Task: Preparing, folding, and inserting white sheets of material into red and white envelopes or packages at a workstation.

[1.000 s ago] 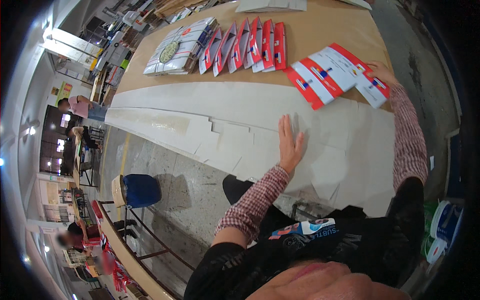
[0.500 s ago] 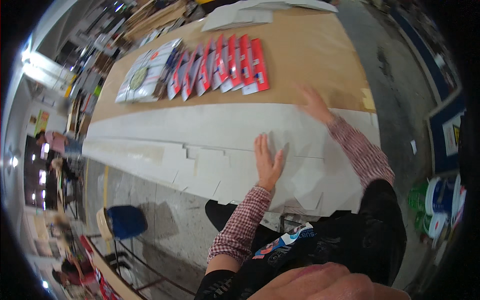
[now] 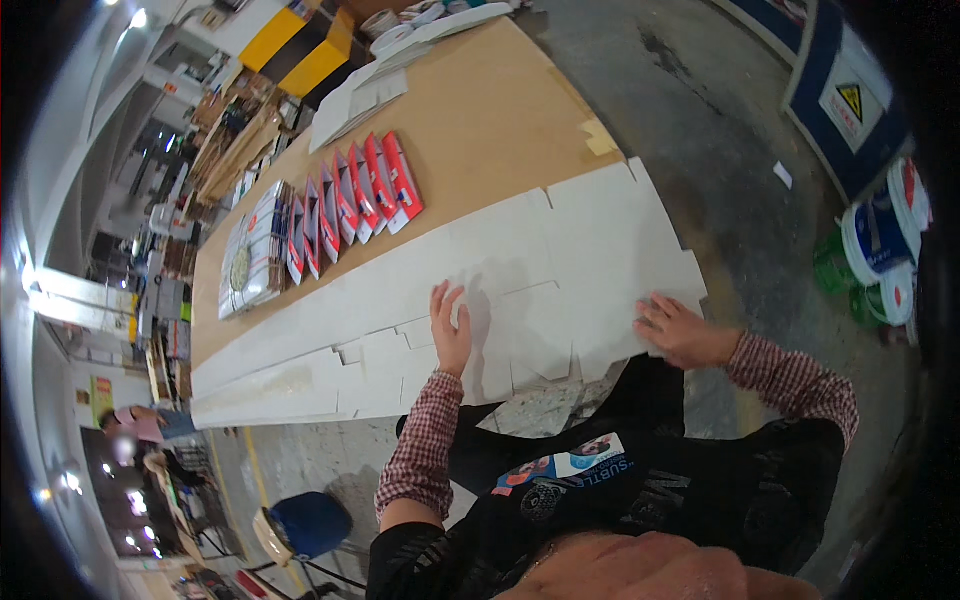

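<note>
Flat white cardboard sheets (image 3: 520,255), with notched and slit edges, lie overlapped along the near side of a long table. Over their middle is my left hand (image 3: 452,328), fingers spread and nothing in them; its shadow falls on the card beside it. My right hand (image 3: 688,334) is at the near right edge of the sheets, fingers apart and slightly bent against the white surface. A row of red-and-white folded card pieces (image 3: 357,192) stands on the brown tabletop (image 3: 480,110) beyond. Left of the row lies a strapped bundle of flat printed packs (image 3: 255,250).
More white sheets (image 3: 360,100) are stacked at the table's far end. A blue-backed chair (image 3: 310,525) stands on the floor at lower left. Buckets (image 3: 880,240) and a blue-framed board (image 3: 850,100) are to the right. People are in the left background.
My right hand has come back from above the brown tabletop to the near right edge of the white sheets. My left hand stays over the sheets. The view has turned toward the right.
</note>
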The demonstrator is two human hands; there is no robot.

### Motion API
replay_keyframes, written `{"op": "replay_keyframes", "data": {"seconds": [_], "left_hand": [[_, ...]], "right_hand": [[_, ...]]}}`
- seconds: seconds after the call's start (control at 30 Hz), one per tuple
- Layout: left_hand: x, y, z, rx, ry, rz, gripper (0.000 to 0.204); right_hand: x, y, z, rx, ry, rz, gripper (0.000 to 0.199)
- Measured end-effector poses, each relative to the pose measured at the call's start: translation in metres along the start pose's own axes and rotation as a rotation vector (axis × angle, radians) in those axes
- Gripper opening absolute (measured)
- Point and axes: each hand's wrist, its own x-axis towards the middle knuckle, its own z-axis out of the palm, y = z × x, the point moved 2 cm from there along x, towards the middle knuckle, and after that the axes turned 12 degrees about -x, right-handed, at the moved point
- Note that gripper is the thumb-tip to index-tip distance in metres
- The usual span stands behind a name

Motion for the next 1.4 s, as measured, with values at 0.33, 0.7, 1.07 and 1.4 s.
{"op": "replay_keyframes", "data": {"seconds": [0.33, 0.7, 1.07, 1.4], "left_hand": [[-0.028, 0.111, 0.081, -0.047, -0.869, 0.288, 0.052], [-0.023, 0.080, 0.143, -0.382, -0.519, -0.317, 0.017], [-0.036, 0.093, 0.160, -0.073, -0.306, -0.182, 0.017], [-0.050, 0.136, 0.151, 0.332, -0.786, 0.342, 0.079]], "right_hand": [[-0.011, 0.068, -0.006, 0.386, -0.088, 0.172, 0.021], [0.021, 0.126, 0.027, 0.586, -0.272, 0.239, 0.035], [0.019, 0.058, 0.048, 0.148, 0.298, 0.173, 0.079], [0.011, 0.060, 0.048, 0.249, 0.097, 0.159, 0.075]]}}
